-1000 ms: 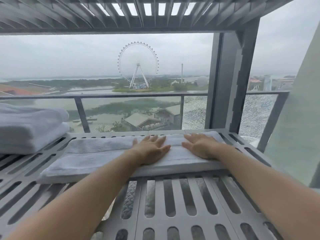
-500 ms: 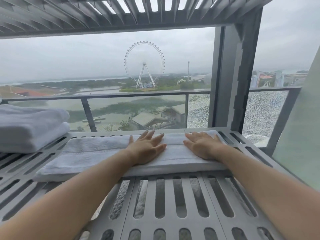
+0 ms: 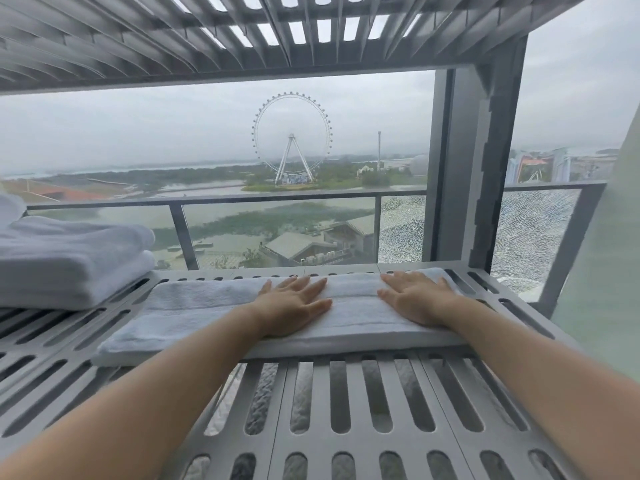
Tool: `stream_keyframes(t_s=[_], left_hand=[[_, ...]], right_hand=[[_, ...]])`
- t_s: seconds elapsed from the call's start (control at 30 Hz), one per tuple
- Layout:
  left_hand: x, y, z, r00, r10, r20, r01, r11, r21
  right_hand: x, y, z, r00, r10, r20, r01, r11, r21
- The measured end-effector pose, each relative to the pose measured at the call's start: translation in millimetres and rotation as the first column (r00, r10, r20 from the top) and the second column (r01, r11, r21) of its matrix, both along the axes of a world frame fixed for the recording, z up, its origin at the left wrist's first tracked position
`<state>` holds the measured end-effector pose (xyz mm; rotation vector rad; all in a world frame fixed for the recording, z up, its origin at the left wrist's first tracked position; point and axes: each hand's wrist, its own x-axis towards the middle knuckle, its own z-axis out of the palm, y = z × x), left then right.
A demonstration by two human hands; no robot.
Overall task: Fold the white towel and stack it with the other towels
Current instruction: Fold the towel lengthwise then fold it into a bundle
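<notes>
A white towel (image 3: pixel 194 317), folded into a long flat strip, lies across the slotted grey shelf (image 3: pixel 339 403). My left hand (image 3: pixel 294 306) rests flat on its middle, fingers straight and spread. My right hand (image 3: pixel 417 299) lies flat on the towel's right part, fingers pointing left and away. A stack of folded white towels (image 3: pixel 69 261) sits on the shelf at the far left, apart from the strip.
A second slatted shelf (image 3: pixel 242 36) hangs overhead. Behind the shelf runs a glass railing (image 3: pixel 277 199), and a thick grey post (image 3: pixel 478 168) stands at the back right. A pale panel (image 3: pixel 609 271) rises on the far right.
Both hands stay flat on the towel in nearly the same spots. The view has shifted slightly downward and left.
</notes>
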<state>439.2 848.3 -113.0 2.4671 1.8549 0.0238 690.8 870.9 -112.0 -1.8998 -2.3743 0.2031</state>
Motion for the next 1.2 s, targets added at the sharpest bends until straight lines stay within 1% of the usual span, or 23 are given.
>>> stream_keyframes(t_s=[0.07,0.1,0.17,0.2,0.23,0.27,0.3,0.33,0.37,0.43,0.53,0.83,0.87,0.93,1.0,1.03,1.1,1.17,1.2], left_hand=[[-2,-2,-2,0.998,0.01,0.057,-0.012,0.999,0.046],[-2,-3,-3,0.995,0.011,0.097,-0.023,0.992,0.125],[-2,-5,-6,0.99,0.007,0.143,-0.056,0.937,0.343],[-3,-6,-5,0.988,0.023,0.151,-0.08,0.92,0.384],[-6,-6,-5,0.988,0.053,0.147,-0.101,0.933,0.345],[-10,-8,-5,0.988,0.086,0.125,-0.115,0.963,0.243],[-15,-10,-5,0.99,0.105,0.089,-0.116,0.985,0.131],[-21,-12,-5,0.993,0.101,0.054,-0.104,0.993,0.061],[-29,-15,-4,0.996,0.084,0.031,-0.085,0.996,0.034],[-43,-23,-3,0.998,0.057,0.024,-0.058,0.998,0.025],[-61,-36,-2,0.998,0.058,0.008,-0.059,0.998,0.014],[-87,-74,-4,1.0,0.026,-0.001,-0.026,1.0,0.015],[-89,-77,-4,1.0,0.024,-0.003,-0.024,1.0,0.014],[-95,-84,-3,1.0,0.025,0.003,-0.025,1.0,0.018],[-102,-91,-4,1.0,0.018,0.012,-0.018,1.0,0.025],[-106,-95,-4,1.0,0.009,0.015,-0.009,1.0,0.021],[-117,-104,-3,1.0,0.006,0.017,-0.006,1.0,-0.007],[-132,-108,0,0.999,0.042,0.0,-0.042,0.999,-0.021],[-141,-109,1,0.997,0.071,-0.008,-0.071,0.997,-0.025]], right_hand=[[-4,-2,5,1.0,-0.006,0.004,0.006,1.0,-0.003],[-9,-2,9,1.0,0.005,-0.018,-0.005,1.0,0.008],[-31,-8,15,0.99,0.096,-0.107,-0.09,0.994,0.063],[-47,-12,17,0.974,0.168,-0.151,-0.156,0.984,0.087],[-63,-17,16,0.955,0.235,-0.181,-0.221,0.971,0.093],[-78,-22,14,0.943,0.28,-0.182,-0.27,0.96,0.078],[-89,-27,10,0.943,0.301,-0.142,-0.296,0.954,0.053],[-95,-29,5,0.95,0.303,-0.073,-0.301,0.953,0.031],[-97,-30,1,0.955,0.295,-0.011,-0.295,0.955,0.017],[-95,-32,-2,0.96,0.276,0.039,-0.276,0.961,0.003],[-93,-38,-2,0.964,0.26,0.055,-0.26,0.966,-0.006],[-99,-72,4,0.972,0.234,0.034,-0.233,0.972,-0.034],[-104,-76,8,0.976,0.215,0.021,-0.215,0.976,-0.037],[-126,-84,15,0.98,0.187,-0.07,-0.189,0.982,-0.014],[-157,-93,14,0.958,0.234,-0.166,-0.233,0.972,0.025],[-173,-98,11,0.947,0.274,-0.17,-0.272,0.962,0.034],[-194,-104,3,0.946,0.308,-0.097,-0.306,0.951,0.032],[-197,-107,-2,0.956,0.29,-0.033,-0.289,0.957,0.028],[-194,-107,-4,0.959,0.284,-0.026,-0.283,0.959,0.022]])
